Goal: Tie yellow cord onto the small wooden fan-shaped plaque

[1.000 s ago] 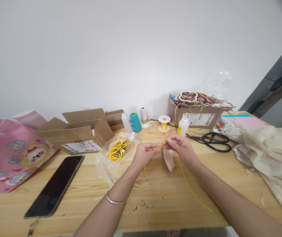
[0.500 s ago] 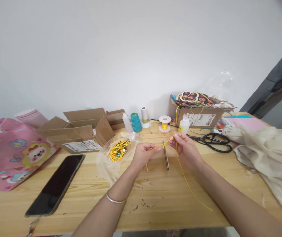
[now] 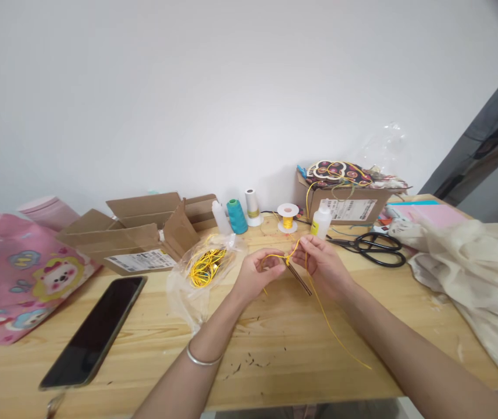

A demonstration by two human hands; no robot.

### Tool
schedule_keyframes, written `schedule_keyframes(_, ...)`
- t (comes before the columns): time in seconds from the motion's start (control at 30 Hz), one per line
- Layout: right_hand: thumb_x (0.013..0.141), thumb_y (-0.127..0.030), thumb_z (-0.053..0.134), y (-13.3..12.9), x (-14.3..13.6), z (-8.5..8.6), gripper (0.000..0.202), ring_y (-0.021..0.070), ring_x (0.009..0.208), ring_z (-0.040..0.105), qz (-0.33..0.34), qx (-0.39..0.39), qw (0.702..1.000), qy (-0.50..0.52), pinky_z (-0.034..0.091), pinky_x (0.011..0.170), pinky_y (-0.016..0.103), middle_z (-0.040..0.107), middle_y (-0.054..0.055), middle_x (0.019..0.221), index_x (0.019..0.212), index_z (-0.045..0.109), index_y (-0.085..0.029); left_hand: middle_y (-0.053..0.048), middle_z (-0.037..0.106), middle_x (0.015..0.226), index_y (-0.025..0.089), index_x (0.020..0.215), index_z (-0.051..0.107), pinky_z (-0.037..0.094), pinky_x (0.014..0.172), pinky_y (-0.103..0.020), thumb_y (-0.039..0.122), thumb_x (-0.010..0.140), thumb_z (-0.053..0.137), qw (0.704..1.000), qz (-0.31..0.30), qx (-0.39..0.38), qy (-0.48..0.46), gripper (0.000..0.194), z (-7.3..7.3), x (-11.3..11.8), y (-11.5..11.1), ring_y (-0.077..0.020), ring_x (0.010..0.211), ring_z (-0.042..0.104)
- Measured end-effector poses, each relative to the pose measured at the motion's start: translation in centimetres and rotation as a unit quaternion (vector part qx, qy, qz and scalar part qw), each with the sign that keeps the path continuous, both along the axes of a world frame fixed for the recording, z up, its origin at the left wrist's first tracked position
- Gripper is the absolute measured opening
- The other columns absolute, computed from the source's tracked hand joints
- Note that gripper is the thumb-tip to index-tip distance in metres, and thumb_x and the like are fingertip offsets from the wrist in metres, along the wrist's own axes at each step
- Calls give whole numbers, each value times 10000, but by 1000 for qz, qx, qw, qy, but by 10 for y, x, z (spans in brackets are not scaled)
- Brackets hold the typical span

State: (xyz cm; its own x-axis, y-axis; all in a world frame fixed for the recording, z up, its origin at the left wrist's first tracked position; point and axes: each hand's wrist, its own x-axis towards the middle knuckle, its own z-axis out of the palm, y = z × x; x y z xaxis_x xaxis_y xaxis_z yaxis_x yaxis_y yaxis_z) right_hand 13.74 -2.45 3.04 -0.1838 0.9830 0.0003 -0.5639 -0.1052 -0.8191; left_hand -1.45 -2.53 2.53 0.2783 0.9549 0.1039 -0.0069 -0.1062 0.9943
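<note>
A thin yellow cord runs between my hands, and its long free end trails down over the tabletop on the right. My left hand is closed with thumb and fingers on the cord, close beside a small yellow knot. A short piece of cord hangs below that hand. My right hand pinches the cord slightly higher and to the right. From the knot a pair of thin dark brown sticks slants down to the right. Whether my left fingertips also touch the sticks, I cannot tell.
Behind my hands stand a cord spool, a glue bottle and a teal thread cone. Black scissors lie right. Left are a plastic bag of yellow cord, a phone and an open cardboard box.
The cord between my hands has gone from taut to slack and looped. The sticks have tilted, their lower end swinging right. My left hand has come closer to the knot.
</note>
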Motion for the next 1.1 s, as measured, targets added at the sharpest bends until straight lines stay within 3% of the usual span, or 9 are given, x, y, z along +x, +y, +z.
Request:
schedule_keyframes(0.1, 707, -271, 508, -1, -2, -1, 101, 69, 619, 536, 16, 7, 1000, -10, 422, 640, 223, 568, -18, 683, 676, 510, -175, -20, 593, 732, 154, 862, 566, 396, 564, -206, 222, 557, 629, 1000, -15, 14, 4, 319, -1, 2, -1, -92, 617, 504)
schedule_keyframes(0.23, 706, -285, 503, -1, -3, -2, 112, 75, 616, 544, 27, 20, 999, -33, 420, 643, 236, 567, -22, 677, 675, 504, -177, -37, 616, 753, 144, 756, 607, 406, 594, -218, 250, 593, 598, 999, 24, 27, 16, 195, 0, 1, 0, -105, 638, 523)
schedule_keyframes(0.4, 650, -296, 552, -2, -7, -1, 166, 97, 651, 539, -4, 50, 986, -159, 423, 611, 241, 594, 7, 761, 781, 549, -196, 6, 584, 590, 137, 697, 618, 345, 446, -173, 295, 611, 576, 998, 58, -3, 19, 184, -1, 0, 3, -58, 473, 449)
schedule_keyframes(0.53, 631, -289, 564, -3, -12, -6, 201, 125, 642, 531, -68, 158, 928, -331, 414, 570, 243, 599, 33, 711, 791, 612, -178, 35, 500, 483, 121, 656, 604, 253, 352, -157, 323, 635, 547, 999, 34, -30, 24, 211, 0, 0, 1, -24, 371, 334)
schedule_keyframes(0.67, 712, -273, 475, -4, -10, -8, 187, 126, 644, 529, -104, 261, 870, -406, 410, 585, 240, 598, 32, 685, 765, 635, -191, 2, 532, 539, 110, 610, 587, 309, 373, -156, 341, 668, 503, 1000, 13, -26, 8, 253, 1, 0, 0, -50, 437, 423)
schedule_keyframes(0.8, 738, -282, 440, -5, -7, -8, 212, 114, 583, 518, -107, 274, 842, -453, 397, 545, 225, 594, 16, 627, 734, 631, -191, -28, 572, 607, 109, 634, 576, 389, 438, -175, 338, 674, 498, 999, 9, -46, -9, 245, -1, 1, 2, -91, 532, 515)
schedule_keyframes(0.93, 728, -294, 452, -6, -9, -11, 205, 110, 558, 521, -130, 257, 846, -449, 400, 523, 216, 603, 12, 618, 708, 625, -186, -21, 571, 599, 110, 657, 559, 443, 559, -224, 317, 677, 503, 998, 20, -45, -26, 215, -2, 1, 4, -96, 549, 535)
schedule_keyframes(1.1, 715, -313, 464, -9, -16, -15, 212, 113, 575, 526, -142, 220, 874, -409, 410, 499, 214, 601, 33, 661, 715, 614, -163, -6, 542, 610, 116, 683, 542, 427, 599, -217, 288, 697, 489, 1000, 4, -9, -30, 181, -2, -2, 6, -83, 571, 507)
